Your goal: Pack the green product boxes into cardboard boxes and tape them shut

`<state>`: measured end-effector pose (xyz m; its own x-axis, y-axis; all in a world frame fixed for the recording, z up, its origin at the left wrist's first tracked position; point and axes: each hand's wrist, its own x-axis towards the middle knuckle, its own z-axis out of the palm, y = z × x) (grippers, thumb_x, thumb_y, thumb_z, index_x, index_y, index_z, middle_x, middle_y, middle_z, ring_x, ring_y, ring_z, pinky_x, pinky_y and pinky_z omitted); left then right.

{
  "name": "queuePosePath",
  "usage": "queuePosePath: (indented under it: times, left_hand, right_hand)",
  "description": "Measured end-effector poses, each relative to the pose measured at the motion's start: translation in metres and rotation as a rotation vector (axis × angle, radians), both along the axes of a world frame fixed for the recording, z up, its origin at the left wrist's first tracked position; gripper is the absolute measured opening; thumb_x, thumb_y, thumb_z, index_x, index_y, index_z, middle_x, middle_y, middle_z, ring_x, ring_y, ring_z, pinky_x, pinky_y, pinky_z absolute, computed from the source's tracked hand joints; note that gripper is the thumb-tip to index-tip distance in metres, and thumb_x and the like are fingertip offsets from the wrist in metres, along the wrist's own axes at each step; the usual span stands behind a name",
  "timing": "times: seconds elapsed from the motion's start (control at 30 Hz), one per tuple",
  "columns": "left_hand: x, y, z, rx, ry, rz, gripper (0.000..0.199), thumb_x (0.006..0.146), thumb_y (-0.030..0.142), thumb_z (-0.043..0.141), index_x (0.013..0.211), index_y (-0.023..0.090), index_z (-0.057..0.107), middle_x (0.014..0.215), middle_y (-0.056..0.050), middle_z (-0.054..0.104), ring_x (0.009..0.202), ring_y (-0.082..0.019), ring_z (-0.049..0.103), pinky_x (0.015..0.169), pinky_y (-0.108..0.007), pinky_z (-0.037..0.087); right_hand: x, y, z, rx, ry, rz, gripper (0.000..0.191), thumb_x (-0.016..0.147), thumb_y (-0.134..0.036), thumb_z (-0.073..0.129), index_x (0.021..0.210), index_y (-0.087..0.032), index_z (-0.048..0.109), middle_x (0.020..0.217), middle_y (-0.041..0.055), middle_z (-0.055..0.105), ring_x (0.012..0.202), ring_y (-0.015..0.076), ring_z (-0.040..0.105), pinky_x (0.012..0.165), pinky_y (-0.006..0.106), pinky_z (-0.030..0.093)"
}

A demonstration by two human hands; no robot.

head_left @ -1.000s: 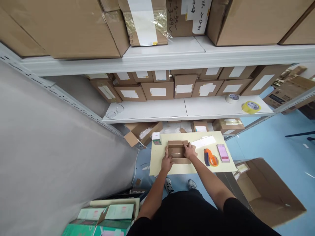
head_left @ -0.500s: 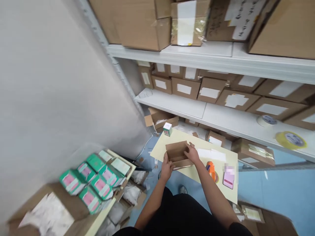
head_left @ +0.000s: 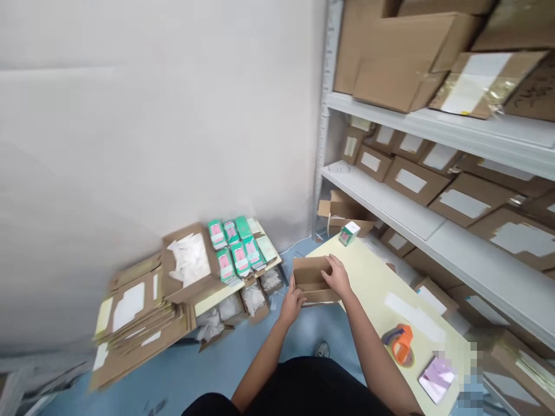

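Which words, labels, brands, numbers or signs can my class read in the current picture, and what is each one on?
None can be read.
White labels on the shelf boxes: too blurred.
Dark marks on the upper right carton: too blurred.
Green boxes: print too small.
Small green-and-white box on the worktable: print too small.
Phone: blurred, partly pixelated.
Held cardboard box: no print discernible.

labels point(head_left: 463, 203) are too blurred to read and shelves point(head_left: 390, 202) are cut off
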<state>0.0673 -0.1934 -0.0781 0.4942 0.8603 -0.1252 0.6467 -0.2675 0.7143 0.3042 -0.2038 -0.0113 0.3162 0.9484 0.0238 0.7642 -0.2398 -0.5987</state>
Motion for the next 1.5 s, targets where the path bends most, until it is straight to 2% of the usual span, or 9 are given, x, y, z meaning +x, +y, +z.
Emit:
queuePosePath:
  times: [0.27, 0.43, 0.57, 0.67, 0.83, 1.0, 1.17, 1.33, 1.5]
  left_hand:
    - [-0.191, -0.002, 0.021, 0.06, -0.083, 0.267, 0.012, 0.087, 0.013, 0.067, 0.096, 0.02, 0.069, 0.175, -0.01, 0.014, 0.152, -0.028, 0.041, 0.115, -0.043, 0.045]
    - [-0.321, -0.01, 0.018, 0.092, -0.08, 0.409, 0.012, 0.087, 0.014, 0.067, 0.097, 0.02, 0.07, 0.175, -0.011, 0.013, 0.155, -0.029, 0.035, 0.118, -0.044, 0.042]
    - [-0.405, -0.015, 0.014, 0.094, -0.069, 0.478, 0.01, 0.086, 0.015, 0.068, 0.096, 0.019, 0.07, 0.175, -0.012, 0.011, 0.158, -0.03, 0.029, 0.121, -0.043, 0.04]
    - [-0.447, -0.014, 0.012, 0.073, -0.049, 0.514, 0.01, 0.085, 0.015, 0.068, 0.094, 0.018, 0.071, 0.175, -0.012, 0.013, 0.157, -0.031, 0.029, 0.121, -0.045, 0.04]
    - [-0.472, -0.004, 0.006, 0.002, -0.079, 0.543, 0.012, 0.083, 0.015, 0.07, 0.094, 0.019, 0.073, 0.175, -0.01, 0.016, 0.156, -0.032, 0.033, 0.119, -0.046, 0.042]
    - [-0.472, 0.01, 0.008, -0.025, -0.062, 0.522, 0.015, 0.083, 0.014, 0.069, 0.095, 0.022, 0.074, 0.174, -0.006, 0.02, 0.154, -0.03, 0.038, 0.12, -0.044, 0.042]
    - [-0.474, 0.017, 0.009, -0.02, -0.048, 0.518, 0.015, 0.083, 0.013, 0.069, 0.095, 0.021, 0.074, 0.174, -0.007, 0.018, 0.157, -0.03, 0.029, 0.122, -0.046, 0.039]
    - [-0.474, 0.02, 0.012, -0.044, -0.026, 0.543, 0.016, 0.081, 0.011, 0.07, 0.092, 0.022, 0.074, 0.174, -0.005, 0.019, 0.157, -0.03, 0.031, 0.122, -0.044, 0.041]
    - [-0.473, 0.02, 0.021, -0.088, -0.006, 0.559, 0.017, 0.08, 0.013, 0.071, 0.094, 0.024, 0.075, 0.172, -0.004, 0.027, 0.154, -0.029, 0.037, 0.121, -0.045, 0.041]
  right_hand:
    - [-0.203, 0.074, 0.025, 0.051, -0.045, 0.277, 0.06, 0.087, -0.026, 0.063, 0.147, -0.027, 0.057, 0.159, 0.0078, 0.048, 0.147, 0.0315, 0.041, 0.121, 0.05, 0.036]
    - [-0.337, 0.11, 0.023, 0.113, -0.059, 0.448, 0.062, 0.088, -0.026, 0.062, 0.149, -0.027, 0.055, 0.162, 0.0095, 0.043, 0.149, 0.0302, 0.039, 0.123, 0.049, 0.035]
    - [-0.419, 0.138, 0.017, 0.123, -0.065, 0.543, 0.062, 0.088, -0.025, 0.062, 0.149, -0.023, 0.054, 0.164, 0.0112, 0.04, 0.151, 0.0291, 0.037, 0.124, 0.046, 0.035]
    - [-0.463, 0.16, 0.017, 0.088, -0.083, 0.596, 0.063, 0.087, -0.025, 0.065, 0.149, -0.023, 0.054, 0.164, 0.0117, 0.039, 0.152, 0.0299, 0.037, 0.124, 0.046, 0.034]
    - [-0.498, 0.204, 0.015, 0.002, -0.134, 0.594, 0.064, 0.086, -0.026, 0.066, 0.149, -0.021, 0.053, 0.163, 0.0123, 0.041, 0.149, 0.0293, 0.04, 0.122, 0.041, 0.036]
    - [-0.496, 0.268, -0.002, -0.103, -0.203, 0.452, 0.061, 0.091, -0.029, 0.063, 0.15, -0.017, 0.05, 0.148, 0.0152, 0.059, 0.133, 0.0276, 0.058, 0.113, 0.035, 0.042]
    - [-0.494, 0.325, -0.03, -0.385, -0.272, 0.38, 0.042, 0.097, -0.036, 0.057, 0.129, -0.011, 0.065, 0.125, 0.0213, 0.073, 0.118, 0.0298, 0.069, 0.096, 0.034, 0.051]
    - [-0.502, 0.343, -0.053, -0.469, -0.268, 0.362, 0.037, 0.097, -0.017, 0.05, 0.13, -0.004, 0.063, 0.12, 0.0257, 0.074, 0.113, 0.0301, 0.073, 0.09, 0.034, 0.054]
    - [-0.508, 0.332, -0.056, -0.429, -0.248, 0.351, 0.037, 0.098, -0.011, 0.045, 0.129, -0.004, 0.063, 0.117, 0.0266, 0.074, 0.112, 0.0296, 0.074, 0.093, 0.034, 0.053]
